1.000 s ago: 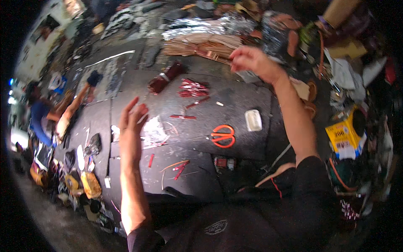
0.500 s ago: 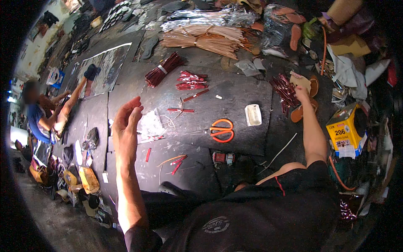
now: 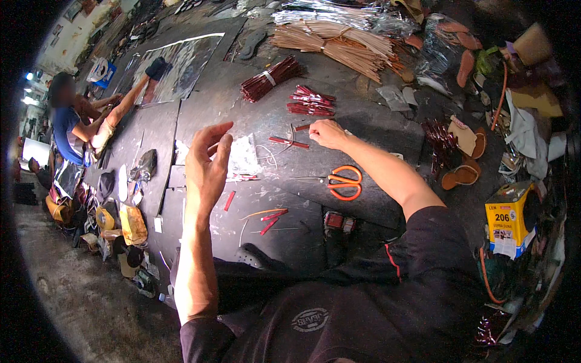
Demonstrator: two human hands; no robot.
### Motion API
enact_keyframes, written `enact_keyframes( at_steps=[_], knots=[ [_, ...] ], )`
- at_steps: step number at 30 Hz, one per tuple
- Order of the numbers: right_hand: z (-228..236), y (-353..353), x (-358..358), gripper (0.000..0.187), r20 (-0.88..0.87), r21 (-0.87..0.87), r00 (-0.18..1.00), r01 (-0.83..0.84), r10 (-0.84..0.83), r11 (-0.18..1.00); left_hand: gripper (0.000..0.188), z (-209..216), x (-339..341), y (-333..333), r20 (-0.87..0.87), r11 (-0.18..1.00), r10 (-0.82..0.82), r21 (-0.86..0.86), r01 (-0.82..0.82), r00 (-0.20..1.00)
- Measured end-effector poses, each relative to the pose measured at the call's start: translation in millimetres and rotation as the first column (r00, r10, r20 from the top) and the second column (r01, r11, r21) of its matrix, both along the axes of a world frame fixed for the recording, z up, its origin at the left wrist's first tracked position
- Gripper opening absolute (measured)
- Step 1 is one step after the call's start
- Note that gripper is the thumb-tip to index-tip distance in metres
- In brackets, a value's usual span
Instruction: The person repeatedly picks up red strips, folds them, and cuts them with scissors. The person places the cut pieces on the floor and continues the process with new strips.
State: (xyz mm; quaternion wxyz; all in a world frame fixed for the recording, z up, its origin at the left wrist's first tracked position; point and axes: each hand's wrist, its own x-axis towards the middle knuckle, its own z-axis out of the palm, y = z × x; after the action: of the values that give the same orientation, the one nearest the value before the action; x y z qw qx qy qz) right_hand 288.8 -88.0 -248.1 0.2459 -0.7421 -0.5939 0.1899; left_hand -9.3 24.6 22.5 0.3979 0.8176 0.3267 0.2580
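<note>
My left hand (image 3: 207,163) hovers over the dark work board, fingers half stretched and apart, holding nothing. Out at the middle of the board, my right hand (image 3: 328,133) has its fingers closed on a short dark red strip (image 3: 302,127); the strip's far part is hidden under the hand. Beside it lies another red strip (image 3: 280,140) near a thin pale looped cord (image 3: 266,158). Just beyond sits a pile of bundled red strips (image 3: 310,101). Orange-handled scissors (image 3: 345,183) rest nearer me, below the right forearm.
A larger red bundle (image 3: 269,78) and tan strips (image 3: 333,45) lie farther off. Sandals (image 3: 461,175) and more red strips (image 3: 437,142) are at right, near a yellow box (image 3: 511,218). A clear plastic bag (image 3: 242,154) lies beyond my left hand. Another person (image 3: 75,124) sits at far left.
My right hand has moved left from the red strips by the sandals to the single strip mid-board. My left hand stays raised. The whole view has shifted somewhat.
</note>
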Motion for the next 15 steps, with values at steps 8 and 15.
enact_keyframes(
  at_steps=[8,15],
  knots=[
    [-1,18,-13,0.028,0.088,-0.071,0.994,0.069,-0.063,0.995,0.021,-4,-22,5,-0.148,0.988,0.03,0.152,-0.007,0.989],
    [-23,0,-60,0.022,0.22,-0.154,0.974,0.094,-0.059,0.984,0.021,-13,-19,1,-0.186,0.981,-0.042,0.179,0.076,0.982]
  ],
)
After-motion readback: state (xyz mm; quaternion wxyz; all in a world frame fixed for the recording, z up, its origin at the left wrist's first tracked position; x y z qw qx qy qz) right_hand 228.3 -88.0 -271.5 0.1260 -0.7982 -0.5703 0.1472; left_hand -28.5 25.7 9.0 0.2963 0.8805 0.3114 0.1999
